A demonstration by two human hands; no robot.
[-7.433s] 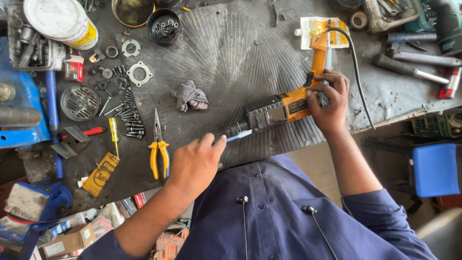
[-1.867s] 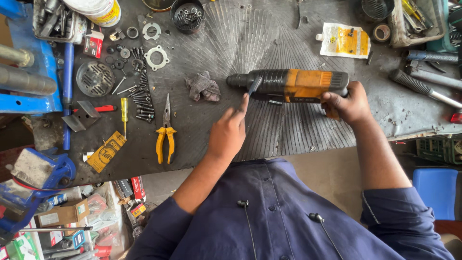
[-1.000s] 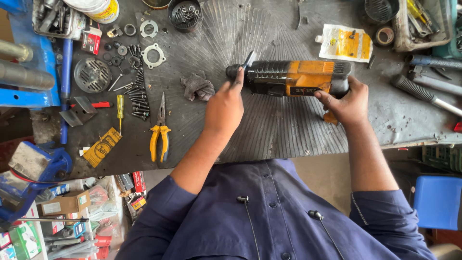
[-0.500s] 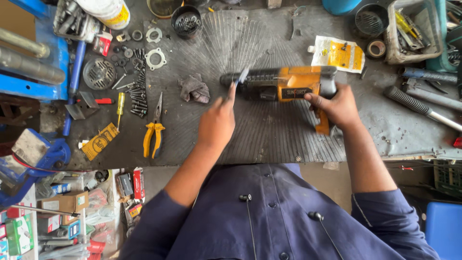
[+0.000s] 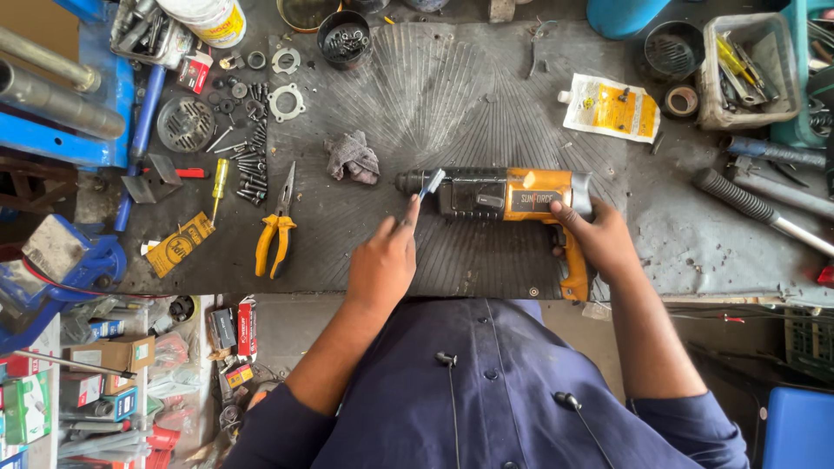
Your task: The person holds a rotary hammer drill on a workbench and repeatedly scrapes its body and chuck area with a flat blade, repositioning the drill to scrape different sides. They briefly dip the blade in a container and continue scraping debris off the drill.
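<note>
An orange and black hammer drill lies on its side on the dark rubber mat, nose to the left, handle toward me. My right hand grips it where the body meets the handle. In my left hand is a small blue-handled brush; its bristle end rests against the black front part of the drill near the chuck.
A grey rag, yellow-handled pliers, a yellow screwdriver, screws and washers lie left of the drill. A yellow packet, tape roll and a tool bin sit at right. A blue vise stands far left.
The drill was turned from lengthwise to lying crosswise with its nose left. My left hand has kept the brush at the drill's front, and my right hand shifted along the handle end.
</note>
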